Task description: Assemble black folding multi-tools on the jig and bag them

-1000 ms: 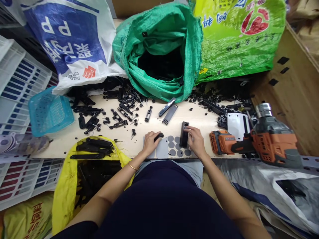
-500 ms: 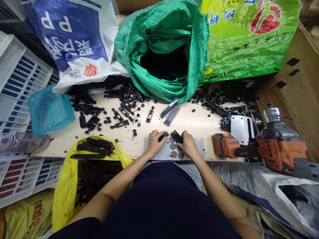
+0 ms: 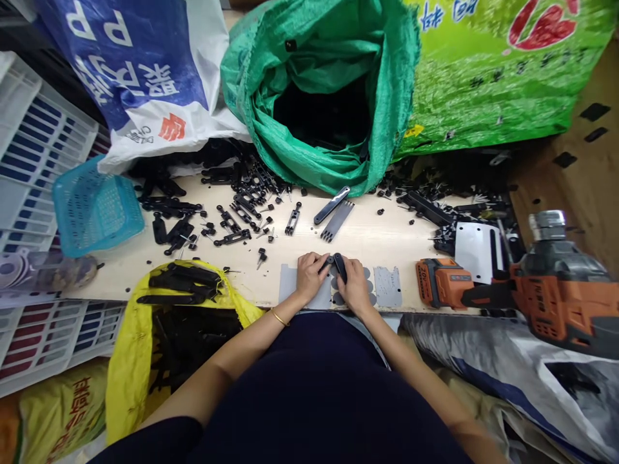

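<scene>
left hand (image 3: pixel 312 276) and right hand (image 3: pixel 355 287) moved closer together since earlier frame. left clasping black piece (image 3: pixel 330 260), right grasping black bar (image 3: pixel 340 267); 2 parts close together near gray discs (image 3: pixel 370 286), bench (image 3: pixel 382 240) front edge.

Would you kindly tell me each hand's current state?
Left hand: closed on a mostly hidden black part.
Right hand: closed on an elongated black part.
</scene>
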Available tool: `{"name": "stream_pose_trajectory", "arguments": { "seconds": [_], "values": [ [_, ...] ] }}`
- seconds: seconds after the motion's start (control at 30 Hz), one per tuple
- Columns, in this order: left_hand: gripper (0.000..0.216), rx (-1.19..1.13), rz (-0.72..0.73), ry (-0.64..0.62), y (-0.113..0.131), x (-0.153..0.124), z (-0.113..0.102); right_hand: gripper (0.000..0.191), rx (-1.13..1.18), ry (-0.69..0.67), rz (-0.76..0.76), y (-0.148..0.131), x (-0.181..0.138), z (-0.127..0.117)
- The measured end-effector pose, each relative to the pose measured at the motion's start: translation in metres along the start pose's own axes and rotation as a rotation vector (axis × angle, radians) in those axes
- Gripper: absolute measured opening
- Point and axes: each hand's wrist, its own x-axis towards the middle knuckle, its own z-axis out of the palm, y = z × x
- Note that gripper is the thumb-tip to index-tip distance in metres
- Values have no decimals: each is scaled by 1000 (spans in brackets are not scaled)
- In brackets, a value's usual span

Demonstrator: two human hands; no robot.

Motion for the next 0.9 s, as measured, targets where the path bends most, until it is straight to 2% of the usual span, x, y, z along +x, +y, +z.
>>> {"name": "stream_pose_trajectory", "arguments": {
  "seconds": [0.13, 0.27, 0.43, 0.57, 0.6, 0.73, 0.83, 0.9],
  "values": [
    [25, 40, 40, -55, -6, 7, -2, 52, 47, -33, -5, 4, 3, -2],
    [25, -27, 158, -141, -13, 13, -4, 52, 58, -63, -10, 3, 4, -3],
    [27, -45, 63, -88, -7, 16, 1, 56, 47, -68, -17, 2, 3, -4],
    [25, -110, 205, -260, -9, 23, 0, 56, 40, -66, -23, 1, 3, -4],
    [25, -113, 205, -257, -9, 23, 0, 56, 40, -67, -26, 1, 2, -4],
    [27, -79, 99, -91, -9, 23, 2, 58, 41, -76, -46, 3, 2, -3],
    [25, -148, 212, -174, -10, 25, 2, 62, 58, -56, -76, 5, 1, -1],
    [25, -158, 217, -170, -8, 25, 1, 65, 65, -36, -100, 7, 0, 0]
  ]
}}
